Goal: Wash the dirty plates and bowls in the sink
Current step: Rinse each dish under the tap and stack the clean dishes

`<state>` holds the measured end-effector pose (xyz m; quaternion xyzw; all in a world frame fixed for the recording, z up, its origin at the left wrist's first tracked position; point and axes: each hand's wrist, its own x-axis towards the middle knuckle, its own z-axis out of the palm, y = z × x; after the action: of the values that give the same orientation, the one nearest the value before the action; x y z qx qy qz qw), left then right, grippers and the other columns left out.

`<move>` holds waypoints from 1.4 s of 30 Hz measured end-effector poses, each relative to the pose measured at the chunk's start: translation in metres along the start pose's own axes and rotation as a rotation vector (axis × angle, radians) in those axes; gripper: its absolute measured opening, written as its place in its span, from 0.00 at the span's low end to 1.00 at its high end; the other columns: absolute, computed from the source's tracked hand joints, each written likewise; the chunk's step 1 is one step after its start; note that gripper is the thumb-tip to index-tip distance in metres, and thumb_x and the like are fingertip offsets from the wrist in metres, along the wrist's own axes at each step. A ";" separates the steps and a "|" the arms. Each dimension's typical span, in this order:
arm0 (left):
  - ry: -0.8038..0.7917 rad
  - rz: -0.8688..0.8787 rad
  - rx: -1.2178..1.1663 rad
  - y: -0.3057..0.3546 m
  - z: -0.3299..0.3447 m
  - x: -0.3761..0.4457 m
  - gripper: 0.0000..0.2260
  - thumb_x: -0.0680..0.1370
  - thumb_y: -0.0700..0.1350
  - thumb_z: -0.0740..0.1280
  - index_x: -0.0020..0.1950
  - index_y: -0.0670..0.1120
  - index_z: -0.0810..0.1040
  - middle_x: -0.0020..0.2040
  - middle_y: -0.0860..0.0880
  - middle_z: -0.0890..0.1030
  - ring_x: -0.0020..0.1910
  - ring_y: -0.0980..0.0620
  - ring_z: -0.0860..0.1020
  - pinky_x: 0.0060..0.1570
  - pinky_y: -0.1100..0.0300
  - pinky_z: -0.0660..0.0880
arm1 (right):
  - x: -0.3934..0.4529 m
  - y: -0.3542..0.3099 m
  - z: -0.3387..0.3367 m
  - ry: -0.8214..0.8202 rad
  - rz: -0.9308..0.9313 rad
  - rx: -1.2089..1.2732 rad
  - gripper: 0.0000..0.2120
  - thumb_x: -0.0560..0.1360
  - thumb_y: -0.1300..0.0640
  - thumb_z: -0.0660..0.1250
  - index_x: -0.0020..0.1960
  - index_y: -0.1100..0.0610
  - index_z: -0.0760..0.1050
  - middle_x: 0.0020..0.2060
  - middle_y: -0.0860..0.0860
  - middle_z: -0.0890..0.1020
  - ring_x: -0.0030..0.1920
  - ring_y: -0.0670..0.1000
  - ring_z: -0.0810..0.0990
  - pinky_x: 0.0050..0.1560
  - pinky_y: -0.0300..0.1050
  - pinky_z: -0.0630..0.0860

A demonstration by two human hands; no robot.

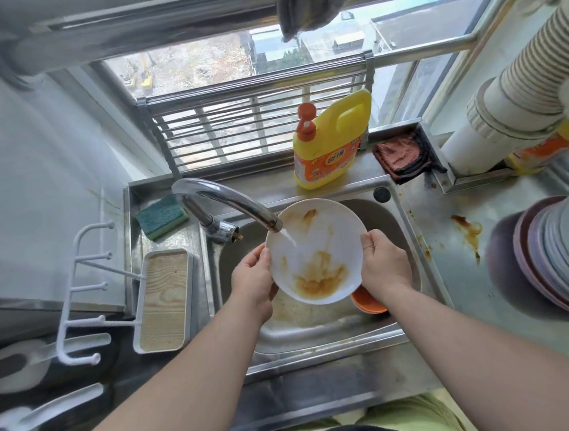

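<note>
A white plate (322, 232) smeared with brown sauce is held tilted over the steel sink (321, 332). My left hand (252, 280) grips its left rim and my right hand (383, 263) grips its right rim. Water runs from the chrome faucet (227, 203) onto the plate's upper left part. An orange bowl (366, 302) lies in the sink under the plate, mostly hidden.
A green and yellow sponge (162, 216) lies left of the faucet. A yellow detergent bottle (331, 142) stands behind the sink. A brown cloth (402, 158) lies at the back right. Stacked plates (562, 259) sit on the right counter near a sauce spill (468, 230). A wood-lined tray (163, 301) sits left.
</note>
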<state>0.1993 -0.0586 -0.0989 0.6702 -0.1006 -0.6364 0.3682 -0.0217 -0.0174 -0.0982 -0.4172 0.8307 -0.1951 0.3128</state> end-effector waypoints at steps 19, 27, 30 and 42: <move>0.112 0.309 0.146 0.017 -0.051 0.009 0.07 0.85 0.42 0.67 0.58 0.52 0.82 0.53 0.44 0.86 0.50 0.46 0.84 0.57 0.44 0.82 | 0.003 -0.036 0.043 -0.071 -0.120 0.014 0.17 0.88 0.46 0.55 0.46 0.55 0.70 0.38 0.50 0.76 0.42 0.59 0.74 0.40 0.51 0.64; 0.145 0.238 0.045 0.009 -0.039 0.015 0.06 0.85 0.39 0.67 0.58 0.47 0.81 0.50 0.46 0.85 0.44 0.50 0.84 0.35 0.61 0.81 | 0.012 -0.043 0.019 -0.040 -0.287 -0.026 0.13 0.88 0.45 0.54 0.48 0.50 0.68 0.39 0.51 0.78 0.42 0.60 0.76 0.39 0.50 0.67; 0.103 0.210 0.031 0.007 -0.030 0.015 0.07 0.85 0.39 0.67 0.61 0.44 0.81 0.51 0.45 0.86 0.46 0.49 0.85 0.41 0.57 0.82 | 0.018 -0.043 0.006 -0.008 -0.319 -0.065 0.16 0.88 0.45 0.54 0.51 0.54 0.72 0.38 0.48 0.76 0.41 0.59 0.74 0.39 0.50 0.66; -0.013 0.146 -0.068 -0.002 0.024 -0.001 0.03 0.84 0.42 0.69 0.56 0.44 0.81 0.53 0.43 0.87 0.50 0.47 0.87 0.46 0.55 0.84 | 0.029 -0.026 -0.049 0.152 -0.376 -0.110 0.17 0.87 0.44 0.55 0.51 0.55 0.75 0.37 0.50 0.75 0.40 0.59 0.73 0.40 0.49 0.65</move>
<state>0.1763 -0.0659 -0.0976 0.6442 -0.1300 -0.6152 0.4355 -0.0540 -0.0533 -0.0577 -0.5654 0.7688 -0.2352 0.1842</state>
